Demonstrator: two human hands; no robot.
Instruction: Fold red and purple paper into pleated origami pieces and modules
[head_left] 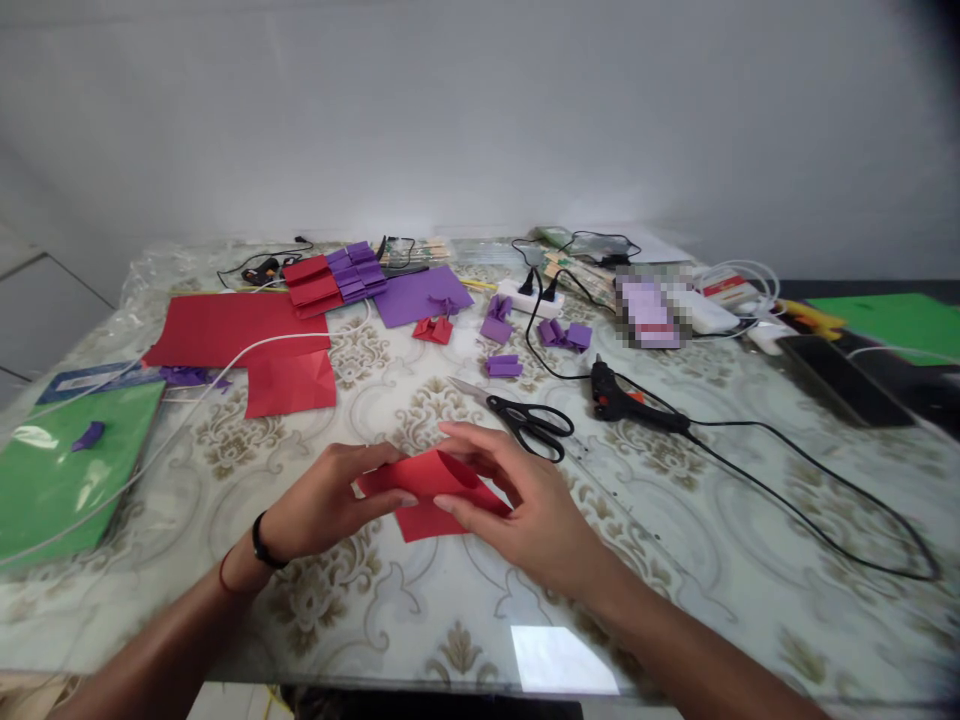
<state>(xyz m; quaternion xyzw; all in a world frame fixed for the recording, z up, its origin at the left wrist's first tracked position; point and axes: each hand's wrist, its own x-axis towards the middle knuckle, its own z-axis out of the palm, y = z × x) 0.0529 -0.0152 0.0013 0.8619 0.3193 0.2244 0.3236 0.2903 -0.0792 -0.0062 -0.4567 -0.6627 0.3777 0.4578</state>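
A sheet of red paper is bent over between my two hands, above the front middle of the table. My left hand pinches its left side, thumb in front and fingers behind. On the right side my right hand grips it the same way, with the thumb pressed on the front layer. The paper's upper edge curves into a loose fold. Just beyond my right hand lie black-handled scissors, blades pointing to the back left. A black glue gun rests farther right, its cord looping toward the front.
Red paper, folded purple pieces, a small red folded piece and a white power strip lie toward the back. Green sheets are at left. A phone and dark box stand right. A white cable crosses the left.
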